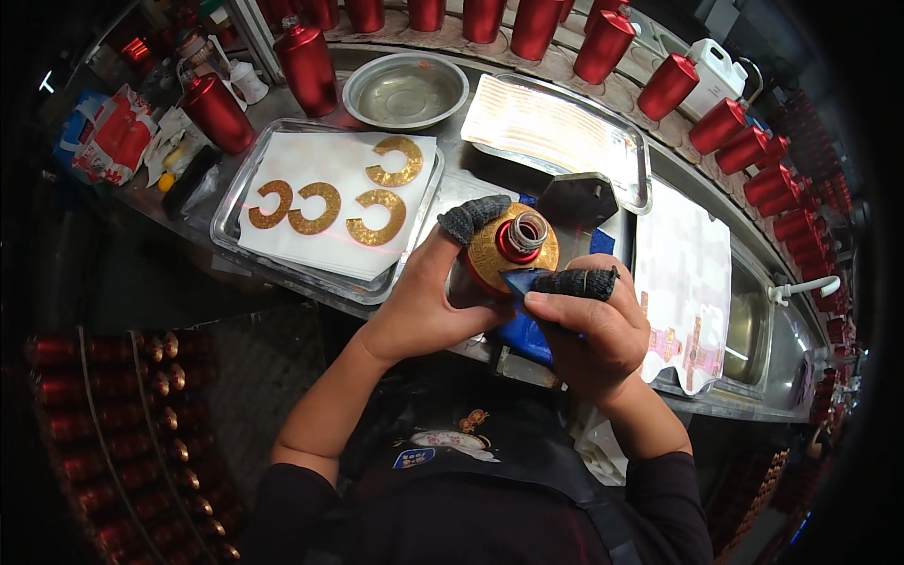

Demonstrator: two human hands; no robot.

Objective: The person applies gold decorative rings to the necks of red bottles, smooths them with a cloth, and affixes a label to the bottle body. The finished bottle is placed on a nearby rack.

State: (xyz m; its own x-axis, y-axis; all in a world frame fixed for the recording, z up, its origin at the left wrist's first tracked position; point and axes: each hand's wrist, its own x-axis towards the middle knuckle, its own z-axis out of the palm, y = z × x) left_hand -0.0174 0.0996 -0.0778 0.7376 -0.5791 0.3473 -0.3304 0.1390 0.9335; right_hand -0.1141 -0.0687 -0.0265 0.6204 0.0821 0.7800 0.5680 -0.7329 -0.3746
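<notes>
My left hand [419,306] is wrapped round a red bottle [514,247] with an open threaded neck, seen from above. A gold patterned sticker [484,252] lies round the bottle's shoulder. A dark knitted finger cover is on my left index finger, which rests on the sticker's far left. Pinched in my right hand [603,330] is a small blue scraper [519,281], its edge against the near right of the shoulder. Another dark finger cover is on that hand. Left of the bottle, several gold C-shaped stickers [377,217] lie on white backing paper [330,155] in a metal tray [229,218].
Behind stand a metal bowl [405,91], a second tray [643,179] with a shiny sheet, and a curved row of red bottles [605,45]. White sheets [683,254] lie at right beside a sink [749,325] with a tap [805,288]. Bottles [75,428] are stacked lower left.
</notes>
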